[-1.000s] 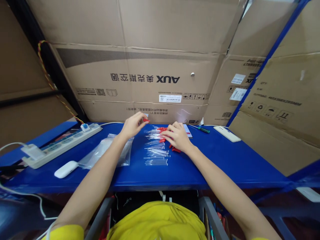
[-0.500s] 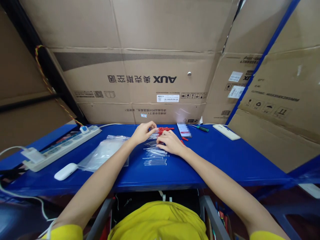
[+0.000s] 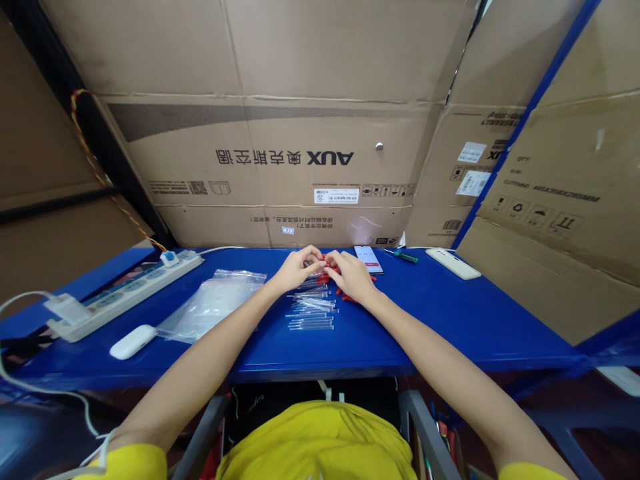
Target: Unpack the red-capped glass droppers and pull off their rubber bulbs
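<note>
My left hand and my right hand meet over the far middle of the blue table. Each has its thumb and fingers closed in a pinch, tip facing tip. A bit of red shows between them, but what each one grips is too small and partly hidden. Thin clear plastic sticks lie in loose rows below the hands, several of them crossing. Small red pieces are scattered under and beside my right hand, partly covered by it.
Clear plastic bags lie left of the sticks, with a white oval case and a white power strip farther left. Behind my right hand are a phone, a green-handled screwdriver and a white power bank-like slab. Cardboard walls the back.
Both hands have come together at the fingertips. The left moved slightly right; the right rose off the sticks and moved away a little. More red pieces now show beside the right hand.
</note>
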### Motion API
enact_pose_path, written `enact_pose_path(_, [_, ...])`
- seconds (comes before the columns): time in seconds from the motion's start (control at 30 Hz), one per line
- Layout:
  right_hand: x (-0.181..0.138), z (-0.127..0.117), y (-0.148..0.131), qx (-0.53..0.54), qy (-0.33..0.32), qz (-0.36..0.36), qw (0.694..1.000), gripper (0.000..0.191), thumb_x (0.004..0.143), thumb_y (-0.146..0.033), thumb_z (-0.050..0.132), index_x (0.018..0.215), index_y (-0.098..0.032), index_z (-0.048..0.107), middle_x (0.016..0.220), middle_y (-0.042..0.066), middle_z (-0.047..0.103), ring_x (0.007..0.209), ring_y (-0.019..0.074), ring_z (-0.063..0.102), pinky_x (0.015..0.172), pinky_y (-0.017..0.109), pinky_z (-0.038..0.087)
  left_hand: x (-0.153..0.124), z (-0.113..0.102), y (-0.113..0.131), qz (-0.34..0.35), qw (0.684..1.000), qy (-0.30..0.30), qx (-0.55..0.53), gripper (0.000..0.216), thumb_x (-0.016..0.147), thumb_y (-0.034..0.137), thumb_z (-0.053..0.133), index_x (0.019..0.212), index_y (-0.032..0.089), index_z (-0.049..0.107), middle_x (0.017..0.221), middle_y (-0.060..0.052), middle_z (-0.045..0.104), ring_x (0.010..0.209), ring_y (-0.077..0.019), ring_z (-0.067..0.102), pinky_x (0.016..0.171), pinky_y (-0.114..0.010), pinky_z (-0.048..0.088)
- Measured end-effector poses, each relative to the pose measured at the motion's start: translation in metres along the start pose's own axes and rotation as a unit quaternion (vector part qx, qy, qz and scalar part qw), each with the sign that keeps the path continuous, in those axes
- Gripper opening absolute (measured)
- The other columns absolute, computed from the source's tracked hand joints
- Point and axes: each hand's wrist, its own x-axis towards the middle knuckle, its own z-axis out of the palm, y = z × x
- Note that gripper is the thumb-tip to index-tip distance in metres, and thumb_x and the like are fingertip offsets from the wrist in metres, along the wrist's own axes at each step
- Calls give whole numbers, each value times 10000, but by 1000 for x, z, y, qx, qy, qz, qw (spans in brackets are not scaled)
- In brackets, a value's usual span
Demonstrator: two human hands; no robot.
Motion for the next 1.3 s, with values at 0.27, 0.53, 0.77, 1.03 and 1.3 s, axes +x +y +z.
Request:
enact_pose_path(0.27, [-1, -22, 38, -29, -29, 17, 999, 211, 1031, -394, 635, 959, -216, 721, 985, 79, 749, 951, 244, 592, 835, 353, 416, -4, -4, -5, 85, 962, -54, 252, 219, 1037, 386, 532, 1113, 248, 686, 1139, -54, 736, 1068, -225, 681, 886, -327, 507])
enact_pose_path(0.53, [-9, -27, 59, -71, -121, 76, 987, 204, 965, -417, 731, 891, -231, 767, 1005, 84, 765, 1043, 273, 625, 830, 346, 440, -2, 5, -10, 95, 926, -70, 358, 182, 1009, 340, 588, 1098, 248, 718, 1088, -60, 713, 1000, -230, 680, 801, -312, 502])
enact_pose_path(0.77, [-9, -16, 58, -78, -135, 52, 986, 290, 1063, -343, 554, 952, -228, 796, 1026, 100, 782, 989, 261, 667, 820, 339, 453, -2, 8, -9, 83, 929, -66, 356, 132, 973, 301, 644, 1065, 240, 717, 1042, -54, 715, 1009, -240, 679, 783, -310, 502])
enact_pose_path(1.03, [-4, -14, 58, -5, -120, 25, 992, 304, 1064, -322, 538, 911, -215, 778, 966, 67, 786, 950, 228, 653, 840, 325, 429, -4, 9, -6, 88, 937, -70, 330, 116, 966, 276, 617, 1056, 250, 685, 1146, -47, 710, 997, -223, 689, 762, -297, 512])
enact_pose_path(1.3, [-4, -14, 49, 66, -60, 49, 995, 223, 1059, -323, 545, 1097, -205, 730, 957, 59, 769, 895, 213, 642, 822, 320, 421, -4, 7, 0, 106, 950, -74, 286, 376, 937, 168, 570, 1303, 248, 607, 1078, -56, 704, 983, -221, 681, 806, -313, 515])
